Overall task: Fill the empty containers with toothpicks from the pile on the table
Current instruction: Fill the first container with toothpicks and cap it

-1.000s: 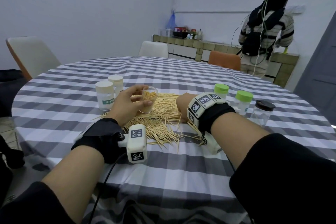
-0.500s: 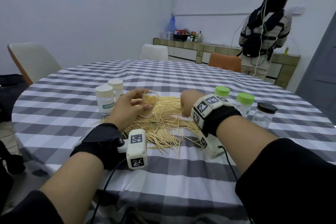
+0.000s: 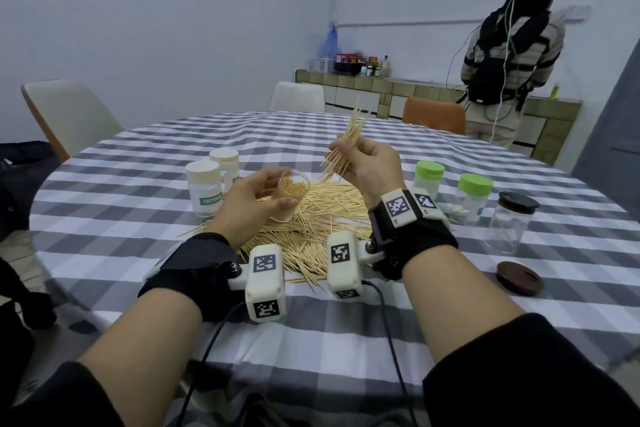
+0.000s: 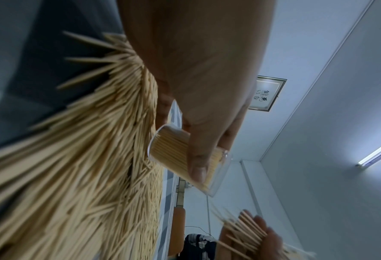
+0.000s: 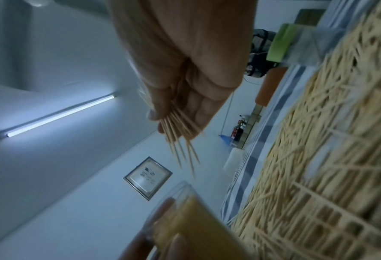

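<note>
Head view shows the right hand [image 3: 367, 163] raised above the counter [image 3: 346, 340], its grip pinching a loose bundle of toothpicks [image 3: 346, 142] at mid-length, beside the left hand [image 3: 249, 204], whose grip curls around a small clear container [image 3: 289, 198] already well packed and standing in the pile [image 3: 311, 229]. Judging by looks, the sticks are featherlight, stiff, sharp-tipped and prone to fan or slip. Pinching them firmly near the middle and aligning the tips before lowering seems wise, while the light container wants steadying by its sidewall.
</note>
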